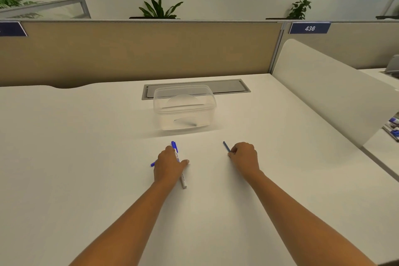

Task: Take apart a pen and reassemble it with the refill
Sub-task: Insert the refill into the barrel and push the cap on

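A white pen [183, 177] with a blue cap [174, 146] lies on the white desk [86, 147], running from near the tub toward me. My left hand [169, 165] rests over its middle, fingers curled on the barrel. A small blue piece [152, 163] pokes out left of that hand; I cannot tell what it is. My right hand [245, 156] is closed on the near end of a thin blue refill [226, 146], whose far end angles up and left over the desk.
A clear plastic tub [184, 107] stands just beyond the hands. Behind it is a grey cable hatch [228, 86] and a tan partition [138, 49]. A white divider [323, 93] slopes along the right, with more pens [394, 127] past it.
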Demonstrator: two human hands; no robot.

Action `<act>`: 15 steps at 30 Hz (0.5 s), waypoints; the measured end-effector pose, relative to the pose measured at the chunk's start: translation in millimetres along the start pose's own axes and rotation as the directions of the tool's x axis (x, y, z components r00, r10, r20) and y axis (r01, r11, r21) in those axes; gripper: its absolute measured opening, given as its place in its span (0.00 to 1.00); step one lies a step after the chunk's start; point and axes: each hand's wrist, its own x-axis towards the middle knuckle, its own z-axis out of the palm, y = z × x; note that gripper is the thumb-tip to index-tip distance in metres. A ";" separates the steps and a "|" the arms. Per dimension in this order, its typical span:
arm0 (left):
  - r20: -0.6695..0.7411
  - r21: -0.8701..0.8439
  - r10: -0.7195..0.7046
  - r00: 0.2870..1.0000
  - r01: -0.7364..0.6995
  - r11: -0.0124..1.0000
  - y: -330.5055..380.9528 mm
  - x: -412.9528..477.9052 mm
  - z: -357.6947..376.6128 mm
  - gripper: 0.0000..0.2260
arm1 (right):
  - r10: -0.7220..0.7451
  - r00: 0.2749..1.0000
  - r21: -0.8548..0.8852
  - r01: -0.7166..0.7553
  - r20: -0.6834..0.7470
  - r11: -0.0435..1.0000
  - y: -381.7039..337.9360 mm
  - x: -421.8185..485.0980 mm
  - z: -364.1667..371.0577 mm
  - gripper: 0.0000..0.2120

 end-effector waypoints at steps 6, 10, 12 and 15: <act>0.006 0.030 -0.014 1.000 0.014 0.999 1.9 1.2 -2.7 0.19 | 0.083 0.992 0.028 -0.086 0.098 0.996 -7.6 -1.0 -5.8 0.07; 0.041 0.040 -0.037 0.998 0.035 0.999 2.9 2.4 -6.9 0.16 | 0.137 0.971 0.240 -0.183 0.196 0.953 -15.8 -6.2 -4.6 0.06; 0.060 0.019 -0.044 0.997 0.043 0.999 3.9 2.5 -9.1 0.12 | 0.127 0.967 0.343 -0.199 0.220 0.918 -19.3 -7.9 -2.5 0.08; 0.055 0.007 -0.042 0.998 0.041 0.999 5.5 4.0 -10.1 0.08 | 0.066 0.965 0.434 -0.174 0.254 0.884 -27.3 -11.3 -1.9 0.06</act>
